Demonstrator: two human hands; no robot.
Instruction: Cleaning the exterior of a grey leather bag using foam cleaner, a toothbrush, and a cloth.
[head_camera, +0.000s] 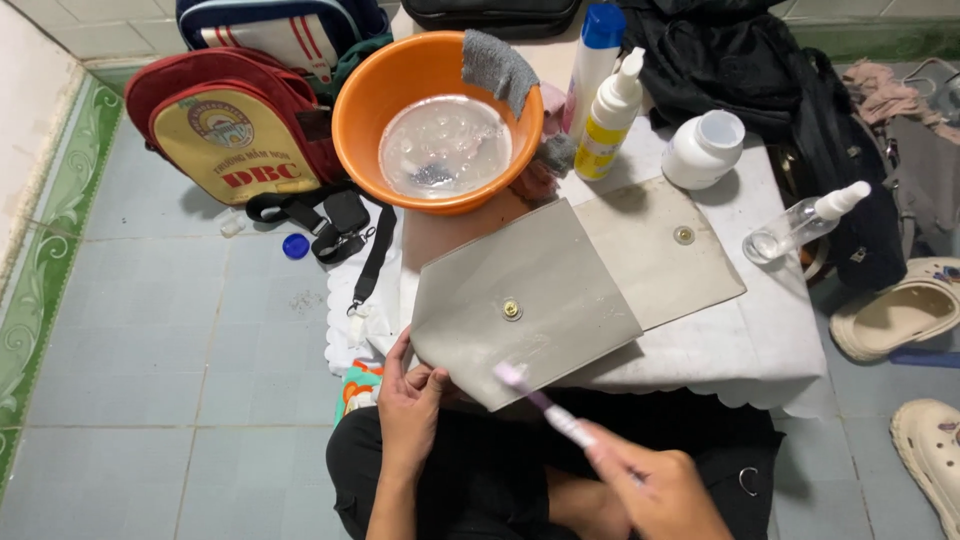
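Head view, left hand (408, 405) pinching lower corner of grey flap pouch (540, 300) on white-clothed table (760, 340), right hand (655, 490) closed around pink toothbrush (545, 405), bristles touching pouch's lower edge, orange basin (360, 110) of soapy water behind, white bottles beside

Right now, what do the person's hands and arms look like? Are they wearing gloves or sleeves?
No gloves and no sleeves show. The left hand and right hand are both bare, and the forearms are bare too. I see no rings, watch or bracelets. The right hand looks a bit blurred. Below them are black clothes.
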